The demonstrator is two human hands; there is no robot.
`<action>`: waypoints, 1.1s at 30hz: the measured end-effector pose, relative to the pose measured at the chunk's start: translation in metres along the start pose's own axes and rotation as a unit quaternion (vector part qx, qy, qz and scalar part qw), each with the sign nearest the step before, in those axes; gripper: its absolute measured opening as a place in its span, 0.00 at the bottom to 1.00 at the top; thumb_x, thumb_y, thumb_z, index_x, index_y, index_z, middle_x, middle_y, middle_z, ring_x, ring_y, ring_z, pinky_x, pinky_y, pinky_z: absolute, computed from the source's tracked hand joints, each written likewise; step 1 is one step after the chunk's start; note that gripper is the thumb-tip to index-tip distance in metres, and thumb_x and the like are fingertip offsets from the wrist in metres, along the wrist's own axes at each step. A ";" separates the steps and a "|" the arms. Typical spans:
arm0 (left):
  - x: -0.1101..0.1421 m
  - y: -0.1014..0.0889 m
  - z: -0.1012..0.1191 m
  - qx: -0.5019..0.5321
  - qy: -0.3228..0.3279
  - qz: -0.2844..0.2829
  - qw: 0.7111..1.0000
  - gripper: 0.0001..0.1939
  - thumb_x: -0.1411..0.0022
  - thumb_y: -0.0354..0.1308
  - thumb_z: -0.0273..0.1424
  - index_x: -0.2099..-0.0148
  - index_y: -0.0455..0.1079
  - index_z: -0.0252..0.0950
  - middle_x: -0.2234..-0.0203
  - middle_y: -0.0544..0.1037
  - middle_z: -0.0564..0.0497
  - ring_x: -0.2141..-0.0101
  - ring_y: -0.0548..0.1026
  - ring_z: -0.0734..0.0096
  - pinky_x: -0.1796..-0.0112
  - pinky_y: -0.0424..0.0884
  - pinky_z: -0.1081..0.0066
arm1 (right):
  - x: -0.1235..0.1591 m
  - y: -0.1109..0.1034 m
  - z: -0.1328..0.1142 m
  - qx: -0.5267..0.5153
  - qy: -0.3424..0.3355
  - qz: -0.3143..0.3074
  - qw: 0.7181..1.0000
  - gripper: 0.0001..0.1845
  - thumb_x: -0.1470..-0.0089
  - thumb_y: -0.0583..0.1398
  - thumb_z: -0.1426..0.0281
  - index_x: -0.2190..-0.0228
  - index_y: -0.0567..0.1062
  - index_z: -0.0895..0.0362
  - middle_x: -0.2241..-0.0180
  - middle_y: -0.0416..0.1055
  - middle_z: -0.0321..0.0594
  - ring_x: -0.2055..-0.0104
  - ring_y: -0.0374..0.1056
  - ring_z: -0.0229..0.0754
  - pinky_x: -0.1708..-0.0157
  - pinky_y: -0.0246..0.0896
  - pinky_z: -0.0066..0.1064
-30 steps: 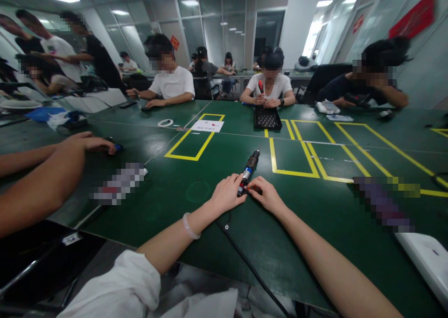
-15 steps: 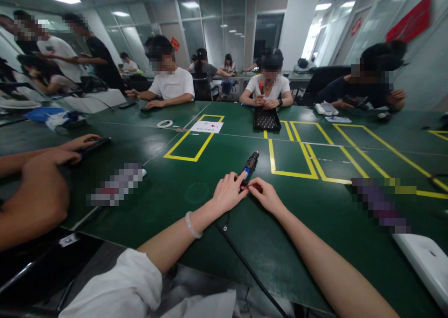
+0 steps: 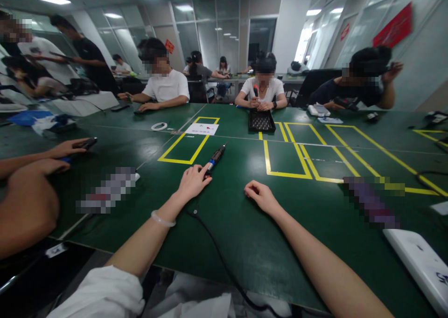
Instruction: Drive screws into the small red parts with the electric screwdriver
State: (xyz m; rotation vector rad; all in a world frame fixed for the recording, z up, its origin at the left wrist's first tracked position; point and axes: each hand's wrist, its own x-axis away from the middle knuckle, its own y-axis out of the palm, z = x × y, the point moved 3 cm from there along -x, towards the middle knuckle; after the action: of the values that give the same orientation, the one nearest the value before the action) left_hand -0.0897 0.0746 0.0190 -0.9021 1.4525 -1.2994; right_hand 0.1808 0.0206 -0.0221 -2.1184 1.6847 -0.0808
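Clasping a slim, cylindrical electric screwdriver (image 3: 217,158), the left hand (image 3: 193,181) sits near a smooth black cord (image 3: 213,244); rightward, the right hand (image 3: 262,195) curls, its grip unclear.

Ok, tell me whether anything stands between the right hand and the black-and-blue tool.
Nothing visible stands between the right hand and the front part of the black-and-blue tool, just green tabletop. The tool's rear end, though, is partly covered by the left hand.
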 end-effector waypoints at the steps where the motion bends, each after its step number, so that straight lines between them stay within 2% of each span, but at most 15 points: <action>1: -0.003 0.001 -0.013 -0.008 -0.016 -0.006 1.000 0.30 0.35 0.47 0.46 0.33 0.53 0.45 0.49 0.66 0.42 0.53 0.66 0.54 0.50 0.60 0.59 | 0.000 0.000 0.000 0.000 -0.001 -0.002 1.000 0.09 0.43 0.57 0.64 0.68 0.71 0.57 0.73 0.71 0.36 0.70 0.67 0.37 0.67 0.61 0.29; 9: -0.015 0.003 -0.101 -0.046 -0.126 -0.033 0.990 0.31 0.35 0.45 0.46 0.32 0.51 0.45 0.46 0.65 0.39 0.49 0.66 0.50 0.49 0.59 0.57 | -0.001 0.002 -0.001 0.009 -0.006 -0.019 1.000 0.10 0.42 0.56 0.64 0.68 0.72 0.58 0.73 0.72 0.36 0.70 0.67 0.38 0.67 0.60 0.28; 14: -0.015 0.003 -0.132 -0.054 -0.151 -0.014 0.987 0.30 0.35 0.45 0.46 0.33 0.53 0.44 0.45 0.65 0.39 0.48 0.65 0.49 0.48 0.57 0.54 | 0.000 0.002 -0.001 0.015 -0.009 -0.027 0.999 0.09 0.42 0.56 0.64 0.67 0.72 0.57 0.72 0.72 0.36 0.70 0.67 0.38 0.67 0.60 0.28; 17: -0.010 0.003 -0.133 -0.067 -0.165 0.009 0.984 0.29 0.34 0.45 0.44 0.35 0.55 0.41 0.45 0.66 0.39 0.48 0.65 0.49 0.46 0.54 0.53 | 0.000 0.002 0.000 0.020 -0.012 -0.030 0.999 0.09 0.42 0.56 0.65 0.67 0.73 0.57 0.72 0.72 0.36 0.69 0.67 0.38 0.67 0.60 0.28; 20: -0.005 0.001 -0.122 -0.084 -0.161 0.040 0.983 0.27 0.36 0.49 0.40 0.37 0.57 0.38 0.45 0.66 0.40 0.47 0.64 0.51 0.44 0.52 0.55 | 0.000 0.002 -0.001 0.025 -0.015 -0.033 0.999 0.09 0.42 0.56 0.65 0.67 0.73 0.57 0.72 0.72 0.36 0.69 0.67 0.38 0.67 0.60 0.28; 24: -0.002 -0.001 -0.108 -0.098 -0.162 0.065 0.980 0.21 0.38 0.52 0.36 0.44 0.62 0.33 0.48 0.68 0.40 0.49 0.65 0.53 0.47 0.56 0.61 | 0.000 0.003 -0.002 0.028 -0.015 -0.034 0.999 0.09 0.42 0.56 0.65 0.67 0.73 0.57 0.72 0.72 0.36 0.70 0.67 0.38 0.68 0.60 0.28; 29: -0.002 -0.004 -0.103 -0.100 -0.183 0.076 0.975 0.15 0.35 0.46 0.35 0.52 0.66 0.32 0.55 0.72 0.39 0.54 0.68 0.52 0.50 0.59 0.60 | 0.000 0.004 -0.002 0.027 -0.009 -0.038 0.999 0.10 0.42 0.56 0.64 0.67 0.73 0.57 0.71 0.72 0.37 0.69 0.67 0.39 0.68 0.60 0.29; 33: -0.003 -0.013 -0.089 -0.079 -0.175 0.118 0.974 0.16 0.33 0.42 0.34 0.51 0.65 0.31 0.54 0.72 0.38 0.52 0.68 0.52 0.49 0.58 0.60 | 0.000 0.003 -0.005 0.032 -0.013 -0.037 0.999 0.10 0.42 0.56 0.64 0.68 0.73 0.57 0.72 0.72 0.37 0.70 0.66 0.38 0.69 0.59 0.28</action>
State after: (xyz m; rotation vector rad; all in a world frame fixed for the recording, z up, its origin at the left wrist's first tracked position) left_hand -0.1757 0.1002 0.0302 -0.9737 1.3458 -0.8124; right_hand 0.1765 0.0187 -0.0189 -2.1241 1.5686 -0.1273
